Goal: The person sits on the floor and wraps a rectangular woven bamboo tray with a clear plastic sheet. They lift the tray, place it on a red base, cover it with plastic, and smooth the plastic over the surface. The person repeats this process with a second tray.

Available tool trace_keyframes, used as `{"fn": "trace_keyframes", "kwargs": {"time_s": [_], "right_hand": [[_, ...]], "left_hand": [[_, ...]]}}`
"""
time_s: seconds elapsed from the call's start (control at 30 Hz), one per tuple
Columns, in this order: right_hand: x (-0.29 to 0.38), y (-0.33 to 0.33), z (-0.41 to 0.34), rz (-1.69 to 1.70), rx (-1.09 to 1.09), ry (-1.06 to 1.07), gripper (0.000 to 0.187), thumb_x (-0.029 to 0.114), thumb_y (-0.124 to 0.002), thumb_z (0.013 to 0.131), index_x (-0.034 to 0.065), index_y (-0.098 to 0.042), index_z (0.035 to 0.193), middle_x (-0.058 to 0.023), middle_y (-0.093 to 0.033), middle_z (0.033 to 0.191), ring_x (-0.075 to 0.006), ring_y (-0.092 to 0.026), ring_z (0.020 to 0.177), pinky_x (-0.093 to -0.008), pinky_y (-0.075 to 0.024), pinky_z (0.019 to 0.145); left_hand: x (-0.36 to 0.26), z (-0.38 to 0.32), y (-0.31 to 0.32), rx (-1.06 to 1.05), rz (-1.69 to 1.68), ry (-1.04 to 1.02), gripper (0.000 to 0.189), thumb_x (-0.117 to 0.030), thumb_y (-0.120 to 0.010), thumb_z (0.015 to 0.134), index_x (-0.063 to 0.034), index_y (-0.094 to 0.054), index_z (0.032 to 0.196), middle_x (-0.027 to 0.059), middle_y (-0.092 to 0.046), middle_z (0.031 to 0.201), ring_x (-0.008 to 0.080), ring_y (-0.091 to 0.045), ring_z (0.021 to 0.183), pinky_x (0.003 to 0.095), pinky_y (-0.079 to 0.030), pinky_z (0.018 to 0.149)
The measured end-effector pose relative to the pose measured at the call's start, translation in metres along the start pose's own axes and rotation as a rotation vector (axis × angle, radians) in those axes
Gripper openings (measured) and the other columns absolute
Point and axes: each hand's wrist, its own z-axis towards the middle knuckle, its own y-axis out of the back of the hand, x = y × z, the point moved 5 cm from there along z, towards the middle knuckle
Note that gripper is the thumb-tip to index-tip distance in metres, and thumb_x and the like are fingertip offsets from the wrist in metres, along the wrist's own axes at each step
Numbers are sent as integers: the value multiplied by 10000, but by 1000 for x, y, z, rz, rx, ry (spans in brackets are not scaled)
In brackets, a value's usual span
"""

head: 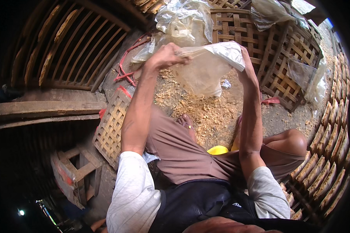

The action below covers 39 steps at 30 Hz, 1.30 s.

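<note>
A translucent plastic sheet or bag (pixel 202 72) is stretched between my two hands, its lower part hanging above the crumb-strewn floor. My left hand (pixel 170 55) grips its left end, fingers closed on the gathered film. At the other end, my right hand (pixel 242 55) holds the whitish, folded edge; the plastic partly hides its fingers. Beyond my left hand lies a heap of crumpled clear plastic (pixel 183 23). Between my feet, brownish crumbs (pixel 204 116) cover the ground, and a small crumpled plastic scrap (pixel 226 84) is near the hanging film.
Woven bamboo trays (pixel 236 27) stand at the upper right, another woven panel (pixel 112 125) at left. A wooden stool (pixel 78 171) is at lower left, a slatted rack (pixel 84 43) above it. Rows of brownish slabs (pixel 323 171) line the right. Something yellow (pixel 218 150) shows by my legs.
</note>
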Motion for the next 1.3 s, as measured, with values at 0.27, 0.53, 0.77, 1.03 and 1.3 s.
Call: {"fn": "trace_keyframes", "kwargs": {"time_s": [0.27, 0.53, 0.77, 1.03, 1.3], "right_hand": [[-34, 17, 9, 115, 31, 133, 259, 229, -655, 866, 33, -645, 1035, 21, -607, 819, -44, -500, 676, -215, -392, 578], [-24, 38, 14, -276, -79, -433, 491, 367, -774, 806, 27, -619, 1125, -37, -624, 907, -123, -606, 772, -247, -508, 626], [80, 1, -4, -868, -574, 733, 800, 420, -815, 743, 67, -454, 1364, -174, -487, 1364, -320, -435, 1300, -484, -384, 1088], [21, -32, 7, -702, 117, 149, 295, 287, -689, 898, 82, -659, 1108, -93, -684, 945, -198, -637, 782, -340, -527, 663], [30, -19, 7, -368, -154, 225, 222, 272, -655, 937, 53, -688, 947, -2, -605, 683, -75, -496, 572, -260, -386, 476]], "left_hand": [[-28, -3, -12, -15, -25, 96, 399, -359, -807, 777, -96, -738, 1068, 21, -736, 869, 101, -632, 773, 282, -501, 711], [-20, -12, 6, -91, -578, -73, 304, -221, -732, 869, 12, -673, 1055, 55, -709, 947, 111, -663, 880, 258, -529, 848], [-61, -12, -2, -66, -710, -116, 394, -188, -749, 839, 61, -642, 1124, 166, -688, 1096, 233, -691, 994, 360, -563, 911], [-67, -12, -7, -116, -606, -207, 331, -182, -716, 878, 43, -658, 1114, 143, -713, 1003, 189, -700, 926, 260, -581, 817], [-42, -4, -8, 42, -429, -116, 343, -206, -742, 857, -36, -680, 1149, 58, -725, 985, 102, -676, 881, 232, -565, 769]]}}
